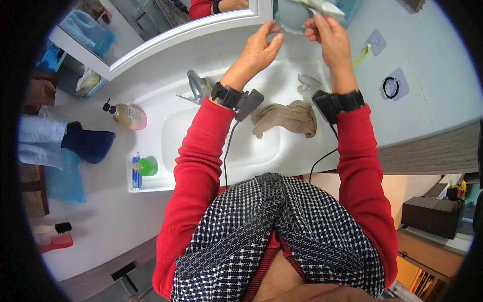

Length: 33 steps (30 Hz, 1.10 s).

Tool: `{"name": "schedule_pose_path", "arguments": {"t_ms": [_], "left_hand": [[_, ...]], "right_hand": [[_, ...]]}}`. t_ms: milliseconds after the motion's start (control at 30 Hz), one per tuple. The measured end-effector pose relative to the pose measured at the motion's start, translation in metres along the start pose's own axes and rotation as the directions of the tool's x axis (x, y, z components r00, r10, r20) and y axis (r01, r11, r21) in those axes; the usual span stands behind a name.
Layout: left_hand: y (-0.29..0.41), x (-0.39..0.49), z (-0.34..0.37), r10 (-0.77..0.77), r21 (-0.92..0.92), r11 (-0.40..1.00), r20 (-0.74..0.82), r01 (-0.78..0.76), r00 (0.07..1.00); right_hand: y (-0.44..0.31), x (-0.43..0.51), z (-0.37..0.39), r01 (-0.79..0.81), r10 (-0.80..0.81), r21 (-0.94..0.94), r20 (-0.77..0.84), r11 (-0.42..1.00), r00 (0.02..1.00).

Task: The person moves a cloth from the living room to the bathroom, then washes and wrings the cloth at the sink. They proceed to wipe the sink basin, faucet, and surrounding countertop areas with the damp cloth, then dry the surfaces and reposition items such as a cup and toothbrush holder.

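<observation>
My left hand [260,49] is raised over the back of the white washbasin [147,102], fingers apart and holding nothing. Close to the blue shelf [353,11] at the top, my right hand [334,41] has curled fingers beside a white item with green parts [326,6]. Whether it grips that item cannot be told. A crumpled brown cloth [288,117] lies on the basin's right side, below both hands. Behind it stands a clear object [309,83], partly hidden by my right wrist. The chrome faucet [196,85] is left of my left wrist.
A pump bottle [130,116], a green bottle [147,166] and a toothpaste tube [136,177] stand or lie at the basin's left. A framed mirror [181,36] overhangs the back. Towels [41,139] hang left; a black hair tie [391,87] hangs on the right wall.
</observation>
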<state>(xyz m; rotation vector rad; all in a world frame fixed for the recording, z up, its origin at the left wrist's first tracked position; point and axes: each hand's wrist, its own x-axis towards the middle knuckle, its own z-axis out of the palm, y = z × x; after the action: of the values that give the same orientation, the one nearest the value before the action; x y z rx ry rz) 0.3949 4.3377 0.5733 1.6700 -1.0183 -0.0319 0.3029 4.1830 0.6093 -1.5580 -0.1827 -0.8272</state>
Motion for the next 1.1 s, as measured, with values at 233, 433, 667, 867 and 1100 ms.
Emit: {"name": "schedule_pose_path", "arguments": {"t_ms": [233,433,667,867,1100], "left_hand": [[-0.084,-0.049,0.039,-0.093,0.125,0.990,0.187,0.070,0.978],[-0.155,-0.114,0.113,-0.402,0.320,0.903,0.392,0.287,0.827],[-0.191,-0.147,0.158,-0.315,0.620,0.781,0.488,-0.070,0.814],[-0.182,-0.189,0.173,-0.021,0.255,0.935,0.734,-0.247,0.679],[-0.134,-0.171,0.153,-0.012,0.071,0.990,0.898,-0.118,0.440]], "right_hand": [[0.027,-0.102,-0.027,-0.404,0.391,-0.192,-0.106,0.894,0.914],[0.115,-0.158,-0.031,-0.590,0.584,-0.120,-0.079,0.799,0.808],[0.192,-0.177,-0.025,-0.600,0.588,-0.154,-0.120,0.785,0.800],[0.238,-0.176,-0.025,-0.721,0.701,-0.155,-0.167,0.675,0.693],[0.248,-0.182,-0.051,-0.609,0.622,-0.372,-0.101,0.701,0.777]]}}
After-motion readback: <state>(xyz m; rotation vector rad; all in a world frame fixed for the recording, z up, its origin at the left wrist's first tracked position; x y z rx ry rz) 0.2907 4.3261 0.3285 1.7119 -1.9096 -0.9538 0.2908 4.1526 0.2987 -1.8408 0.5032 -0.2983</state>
